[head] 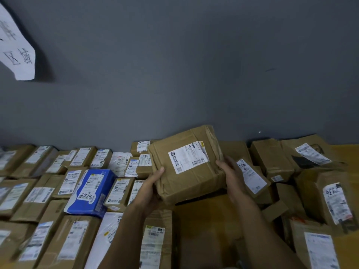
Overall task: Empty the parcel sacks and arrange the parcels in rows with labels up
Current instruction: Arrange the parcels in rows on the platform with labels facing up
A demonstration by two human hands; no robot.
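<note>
Parcel sorting, mid-placement: our left hand [153, 183] curls round the near left corner of a cardboard box [186, 177], thumb on top, while our right hand [231, 171] clasps its right edge. The box is held up and slightly tilted, apparently clear of the floor, between the rows and a loose heap, its white label [189, 159] facing up. To place it well, we judge, it should go down level in the open space beneath it, squared to the end of the nearest row, label uppermost and covering no other parcel's label. To our left, parcels lie in rows [48, 191], labels up, a blue box [93, 191] among them. To our right, the heap [320, 191] lies tilted and unsorted. The floor [347, 152] looks like pale wood where it is bare. Behind rises a plain grey wall [174, 74], with a white hand-lettered paper sign [17, 55] at upper left.
</note>
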